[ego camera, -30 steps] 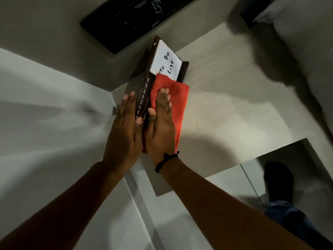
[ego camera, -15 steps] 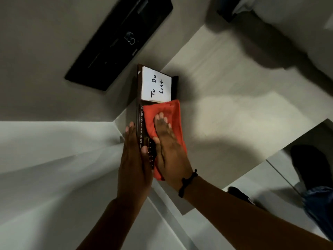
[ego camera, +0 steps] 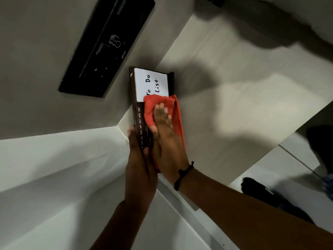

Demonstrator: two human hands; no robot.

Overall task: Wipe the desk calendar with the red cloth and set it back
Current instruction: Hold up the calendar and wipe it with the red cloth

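The desk calendar (ego camera: 138, 112) is a dark brown wooden frame with month names along its side and a white "To Do List" card (ego camera: 153, 83) at its far end. It stands on the pale desk (ego camera: 225, 105) against the wall corner. My left hand (ego camera: 139, 170) grips the calendar's near end along the left side. My right hand (ego camera: 166, 141) lies flat on the red cloth (ego camera: 177, 112), pressing it onto the calendar's face. The cloth's far edge overlaps the bottom of the white card. The calendar's lower face is hidden under cloth and hand.
A black panel (ego camera: 106, 46) is mounted on the grey wall behind the calendar. The desk's near edge (ego camera: 234, 179) drops to a light floor. A dark shoe (ego camera: 261, 192) and blue trouser leg (ego camera: 328, 184) show at the lower right. A white surface (ego camera: 54, 168) fills the left.
My right hand and the red cloth slid farther along the calendar, the cloth now reaching the white card. The left hand kept its grip. The camera view shifted.
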